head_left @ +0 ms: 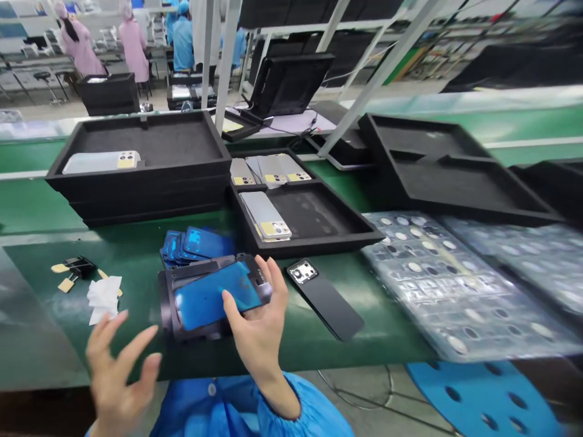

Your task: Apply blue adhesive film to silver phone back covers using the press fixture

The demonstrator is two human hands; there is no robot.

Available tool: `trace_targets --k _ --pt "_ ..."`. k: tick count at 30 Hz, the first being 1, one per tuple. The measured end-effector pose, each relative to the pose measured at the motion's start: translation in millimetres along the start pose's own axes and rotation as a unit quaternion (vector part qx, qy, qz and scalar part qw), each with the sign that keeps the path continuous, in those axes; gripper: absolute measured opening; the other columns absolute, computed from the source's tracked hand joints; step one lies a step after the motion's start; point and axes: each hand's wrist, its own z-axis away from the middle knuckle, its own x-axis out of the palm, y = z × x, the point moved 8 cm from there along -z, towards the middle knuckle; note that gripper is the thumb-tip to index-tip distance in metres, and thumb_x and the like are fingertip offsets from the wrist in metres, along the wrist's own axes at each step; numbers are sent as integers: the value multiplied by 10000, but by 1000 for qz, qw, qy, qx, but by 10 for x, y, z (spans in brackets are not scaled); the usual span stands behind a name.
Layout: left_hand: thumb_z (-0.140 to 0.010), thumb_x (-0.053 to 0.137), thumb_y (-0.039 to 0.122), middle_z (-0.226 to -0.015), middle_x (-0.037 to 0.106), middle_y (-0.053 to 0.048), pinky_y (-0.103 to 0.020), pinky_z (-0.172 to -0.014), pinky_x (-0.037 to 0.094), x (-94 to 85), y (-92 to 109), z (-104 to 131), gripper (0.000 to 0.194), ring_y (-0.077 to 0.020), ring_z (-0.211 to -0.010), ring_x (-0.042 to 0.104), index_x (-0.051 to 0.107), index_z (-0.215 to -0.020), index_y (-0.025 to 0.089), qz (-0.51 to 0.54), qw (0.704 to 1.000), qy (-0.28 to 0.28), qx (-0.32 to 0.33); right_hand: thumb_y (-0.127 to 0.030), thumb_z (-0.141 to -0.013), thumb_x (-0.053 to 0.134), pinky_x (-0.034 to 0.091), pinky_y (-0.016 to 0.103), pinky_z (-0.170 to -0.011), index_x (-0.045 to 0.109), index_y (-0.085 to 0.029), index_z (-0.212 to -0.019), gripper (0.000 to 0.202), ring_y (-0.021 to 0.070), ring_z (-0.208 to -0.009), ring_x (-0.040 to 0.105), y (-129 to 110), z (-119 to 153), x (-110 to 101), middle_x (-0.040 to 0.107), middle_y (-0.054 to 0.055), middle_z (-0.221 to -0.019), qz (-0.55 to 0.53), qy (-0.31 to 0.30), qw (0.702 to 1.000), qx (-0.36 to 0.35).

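Note:
My right hand (259, 328) grips a phone-shaped plate covered in blue film (212, 295), thumb on its face and fingers along its far right end. The plate lies at a slant over a black fixture (170, 303) on the green work surface. Behind it several blue-filmed plates (200, 241) are piled, overlapping. My left hand (121, 370) is raised at the left, fingers spread, holding nothing and slightly blurred. Just beyond its fingertips lies a crumpled white tissue (104, 297). To the right of my right hand rests a dark phone back cover (325, 298) with a camera cutout.
Black trays (146, 188) stand stacked at the back left. A divided black tray (319, 243) in the middle holds silver phone covers (265, 215). Clear blister trays (428, 279) lie at the right, below more black trays (455, 182). A small black clip (79, 265) is near the tissue.

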Motion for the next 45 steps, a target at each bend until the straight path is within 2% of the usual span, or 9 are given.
trace_targets --k 3,6,14,19,23,28,33,41,45 --pt "-949 625 335 -1526 446 -119 -530 -1228 184 528 227 122 418 -356 -1523 238 630 -1367 329 -47 987 -134 74 -257 -907 655 482 527 -1124 343 -240 -1513 682 304 -1427 468 13 -14 -43 420 163 -1550 24 12 1000 -15" --pt "-973 568 407 -1578 393 -156 -549 -1232 92 725 298 157 461 -366 -1546 153 596 -1420 298 -88 975 -178 96 -267 -924 639 463 562 -1134 320 -243 -1530 685 317 -1422 474 44 -26 -45 409 168 -1562 32 -4 999 -10" --pt "-968 578 337 -1586 411 -133 -527 -1239 73 644 209 131 464 -339 -1547 187 586 -1430 301 -91 979 -167 74 -233 -951 602 455 549 -1127 499 -274 -1416 479 312 -1464 417 -92 -47 -113 416 135 -1562 96 -58 991 -67" --pt "-951 602 295 -1602 390 -129 -495 -1252 49 631 298 47 466 -322 -1556 177 598 -1417 268 -83 983 -147 71 -272 -932 634 425 579 -1130 630 -234 -1264 335 335 -1409 485 -99 -271 -524 496 142 -1507 185 -13 979 -78" --pt "-947 608 370 -1585 432 -133 -535 -1243 54 742 429 -98 511 -352 -1541 207 565 -1450 292 -95 973 -178 113 -383 -928 611 465 561 -1087 683 -217 -1138 278 332 -1267 607 230 -549 -1054 638 147 -1335 259 15 963 -75" --pt "-947 613 390 -1608 397 -143 -558 -1235 40 808 395 -170 536 -366 -1555 156 537 -1472 312 -134 958 -225 119 -628 -884 570 412 612 -1118 613 -167 -1255 593 401 -1312 554 964 -670 -1627 603 208 -1372 341 -39 939 -10" --pt "-952 601 398 -1624 366 -148 -544 -1239 30 787 399 -169 568 -368 -1557 151 498 -1501 300 -134 955 -237 118 -761 -828 559 426 638 -1074 532 -197 -1355 772 421 -1277 563 1327 -566 -1793 616 191 -1359 380 -95 920 30" --pt "-936 629 356 -1612 368 -173 -549 -1244 24 821 454 -236 516 -360 -1567 119 561 -1437 249 -135 951 -247 126 -741 -753 651 509 579 -1031 613 -183 -1310 789 403 -1182 643 1207 -626 -1866 678 167 -1278 350 -27 931 97" --pt "-945 626 359 -1607 400 -146 -553 -1258 78 745 500 -245 534 -341 -1550 219 513 -1457 257 -76 971 -211 87 -738 -744 686 498 623 -1050 611 -194 -1345 814 426 -1202 637 822 -581 -1924 667 170 -1306 330 35 940 76"
